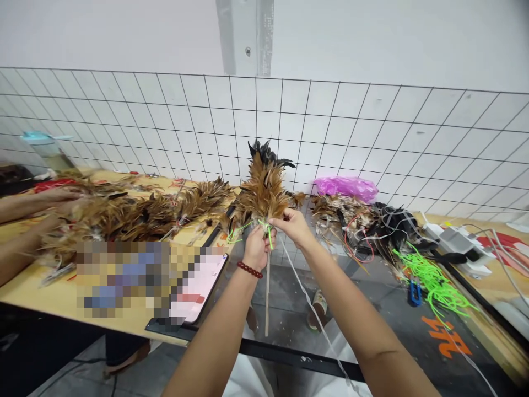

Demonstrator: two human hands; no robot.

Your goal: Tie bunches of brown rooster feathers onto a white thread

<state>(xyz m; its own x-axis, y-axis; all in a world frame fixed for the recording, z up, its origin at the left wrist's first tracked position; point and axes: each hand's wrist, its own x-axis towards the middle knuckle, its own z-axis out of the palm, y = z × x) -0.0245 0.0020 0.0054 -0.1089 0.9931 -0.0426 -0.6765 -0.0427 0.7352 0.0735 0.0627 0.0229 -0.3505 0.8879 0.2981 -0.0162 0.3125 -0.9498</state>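
The left hand [257, 248] has its grip wrapped around the feather duster [266, 184] just below the plumes, holding it upright in front of the person, brown feathers fanning out above and black ones at the tip. The bare stick [267, 298] points down from below that hand, and a string of dark red beads [249, 269] circles the wrist. The right hand [291, 226] touches the base of the feathers, thumb reaching toward the left fingers; whether its grip is closed on something there cannot be told. Bright green cord [271, 236] shows around the join, and a pale strip [303, 289] trails from near the hands toward the lower right. On the counter [53, 295], to the left, a phone [200, 286] lies beside more brown feathers [136, 212], with a co-worker's arms [25, 207] reaching in. To the right are loose feathers [333, 215], a pink plastic bag [347, 188], a green cord tangle [433, 281] and, touching or just beside it, a blue-handled tool [414, 293].
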